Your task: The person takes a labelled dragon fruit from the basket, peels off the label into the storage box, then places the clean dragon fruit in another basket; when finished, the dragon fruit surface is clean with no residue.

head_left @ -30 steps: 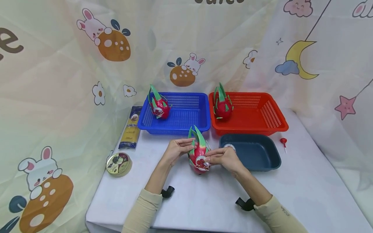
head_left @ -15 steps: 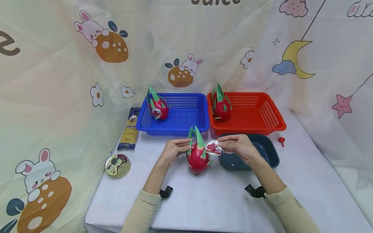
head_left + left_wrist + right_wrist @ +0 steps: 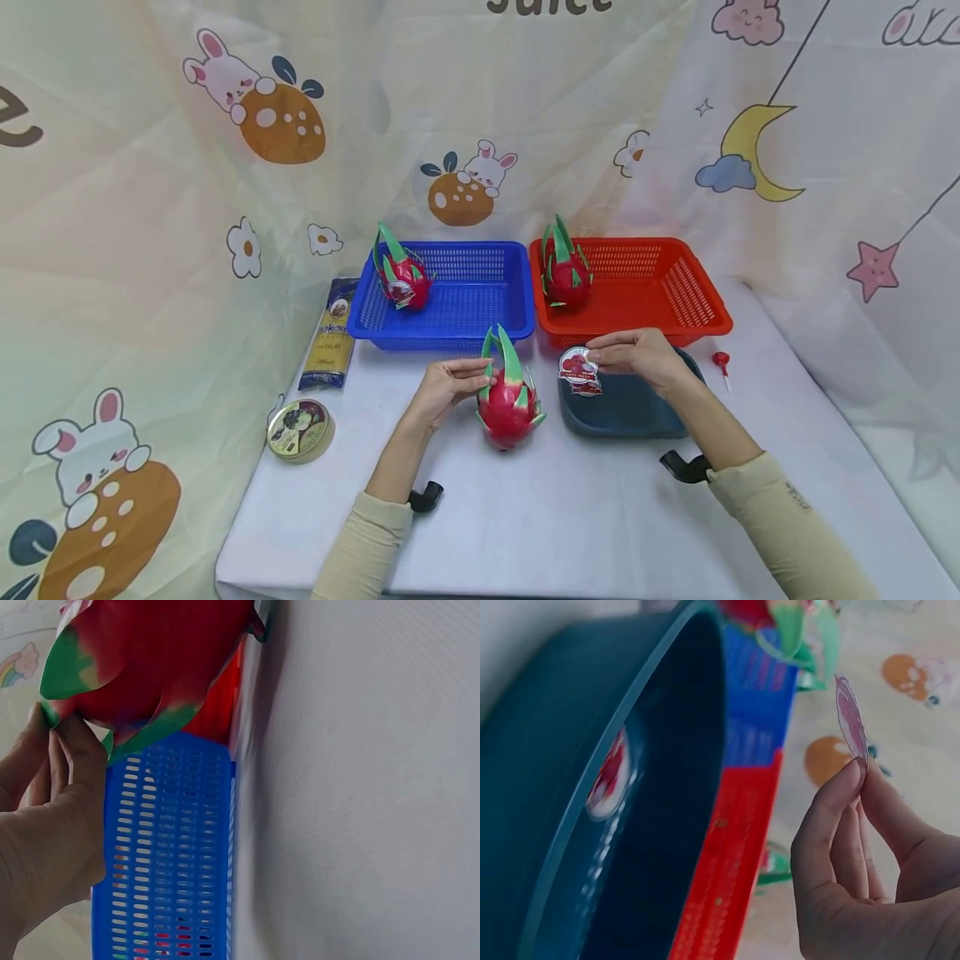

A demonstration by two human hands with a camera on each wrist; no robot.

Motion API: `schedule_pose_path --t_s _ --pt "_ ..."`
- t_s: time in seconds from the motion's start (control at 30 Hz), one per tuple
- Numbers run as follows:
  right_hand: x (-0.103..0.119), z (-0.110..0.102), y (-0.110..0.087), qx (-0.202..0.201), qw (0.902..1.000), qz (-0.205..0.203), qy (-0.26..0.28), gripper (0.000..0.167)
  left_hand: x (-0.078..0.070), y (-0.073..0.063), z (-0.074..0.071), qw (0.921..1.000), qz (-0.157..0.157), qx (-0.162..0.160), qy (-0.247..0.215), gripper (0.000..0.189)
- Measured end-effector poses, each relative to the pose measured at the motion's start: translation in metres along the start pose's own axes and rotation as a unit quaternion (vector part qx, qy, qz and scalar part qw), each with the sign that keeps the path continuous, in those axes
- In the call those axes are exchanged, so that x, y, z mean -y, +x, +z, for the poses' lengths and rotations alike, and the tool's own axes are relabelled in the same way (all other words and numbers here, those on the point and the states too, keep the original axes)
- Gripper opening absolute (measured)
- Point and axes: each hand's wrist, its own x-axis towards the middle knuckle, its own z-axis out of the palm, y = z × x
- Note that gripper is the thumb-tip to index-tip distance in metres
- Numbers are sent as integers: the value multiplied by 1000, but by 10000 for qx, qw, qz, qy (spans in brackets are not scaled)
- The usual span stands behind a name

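Note:
My left hand (image 3: 448,390) pinches a green leaf of a red dragon fruit (image 3: 507,415) standing at the table's middle. The left wrist view shows thumb and fingertips on the leaf of this dragon fruit (image 3: 161,660). My right hand (image 3: 637,357) pinches a round red-and-white sticker (image 3: 576,365) by its edge, above the left side of a dark teal tray (image 3: 626,417). Seen edge-on in the right wrist view, the sticker (image 3: 850,718) sits between thumb and fingers. A second such sticker (image 3: 611,776) is inside the tray, partly hidden by its rim in that view.
Behind are a blue basket (image 3: 480,329) and a red basket (image 3: 637,321), each with a dragon fruit, one (image 3: 405,282) bearing a sticker, the other (image 3: 567,279) showing none. A yellow-blue packet (image 3: 330,337) and round tin (image 3: 300,431) lie left; a red lollipop (image 3: 721,360) lies right.
My right hand has pulled the sticker off the front of the dragon fruit and carried it right, over the tray. My left hand keeps its hold on the leaf.

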Motion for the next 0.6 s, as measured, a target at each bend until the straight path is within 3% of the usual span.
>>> schedule_pose_path --t_s 0.3,0.6 --pt "-14 -32 16 16 9983 283 -514 44 -2 -1 -1 10000 16 65 -36 36" --pt "-33 -50 23 127 9954 520 -796 38 0 1 -1 9999 29 102 -114 35"
